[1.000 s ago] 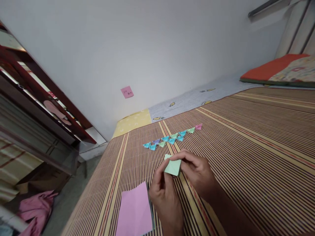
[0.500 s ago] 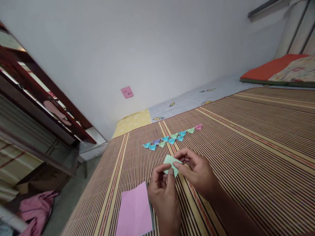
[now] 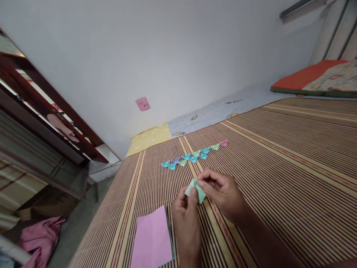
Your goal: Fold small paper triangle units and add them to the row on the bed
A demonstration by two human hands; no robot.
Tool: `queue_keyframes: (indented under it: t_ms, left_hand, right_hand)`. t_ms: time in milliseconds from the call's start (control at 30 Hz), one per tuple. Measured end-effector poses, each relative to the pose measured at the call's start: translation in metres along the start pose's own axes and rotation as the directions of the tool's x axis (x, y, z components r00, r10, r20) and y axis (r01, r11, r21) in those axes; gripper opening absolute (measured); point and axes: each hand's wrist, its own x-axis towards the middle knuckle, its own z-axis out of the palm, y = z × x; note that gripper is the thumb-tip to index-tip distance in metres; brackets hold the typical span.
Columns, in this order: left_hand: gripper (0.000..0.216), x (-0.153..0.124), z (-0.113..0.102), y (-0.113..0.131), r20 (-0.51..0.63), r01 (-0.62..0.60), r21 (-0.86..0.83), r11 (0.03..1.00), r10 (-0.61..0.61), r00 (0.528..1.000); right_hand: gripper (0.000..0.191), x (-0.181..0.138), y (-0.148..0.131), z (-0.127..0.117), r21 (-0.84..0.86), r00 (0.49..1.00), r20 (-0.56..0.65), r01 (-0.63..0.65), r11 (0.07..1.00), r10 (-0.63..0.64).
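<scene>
A small piece of light green paper (image 3: 201, 194), partly folded, is held above the striped mat between both hands. My left hand (image 3: 187, 210) pinches its left side, thumb lying over the paper's face. My right hand (image 3: 221, 191) grips the upper right edge with thumb and fingers, the fingertips partly hidden behind. Beyond the hands, several small folded paper triangles (image 3: 194, 159) in blue, green, purple and pink lie in two slanting rows. Left of my left hand is a stack of paper sheets (image 3: 153, 238) with a creased pink one on top.
The striped mat (image 3: 279, 160) covers the bed up to a checked sheet (image 3: 206, 118) along the white wall. A pink note (image 3: 142, 104) is stuck on the wall. An orange-edged folded quilt (image 3: 306, 76) lies far right; pink cloth (image 3: 41, 238) is on the floor at left.
My left fingers have shifted from the paper's front to its left edge, and the thumb now presses over it. The green paper has turned slightly, with its upper corner bent in.
</scene>
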Motion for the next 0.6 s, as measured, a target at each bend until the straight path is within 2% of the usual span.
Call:
queue_keyframes:
  t_ms: [233,400,467,600]
  left_hand:
    - [0.023,0.0,-0.003,-0.005,0.062,-0.068,0.05,0.996,0.065,0.996]
    - [0.021,0.0,-0.003,-0.005,0.119,-0.081,0.056,0.995,0.074,0.99]
    - [0.021,-0.001,-0.002,-0.004,0.124,-0.077,0.045,0.996,0.071,0.99]
    - [0.02,-0.001,-0.001,-0.004,0.1,-0.072,0.024,0.997,0.069,0.993]
  right_hand:
    - [0.01,0.0,-0.007,-0.002,-0.004,0.999,0.028,-0.021,1.0,0.021]
    - [0.014,-0.003,-0.007,0.001,-0.084,0.998,-0.051,0.03,0.996,-0.034]
    - [0.015,-0.003,-0.008,0.002,-0.05,0.998,-0.057,-0.016,0.999,0.013]
    - [0.017,-0.003,-0.011,-0.001,0.066,0.993,0.053,-0.11,0.992,0.107]
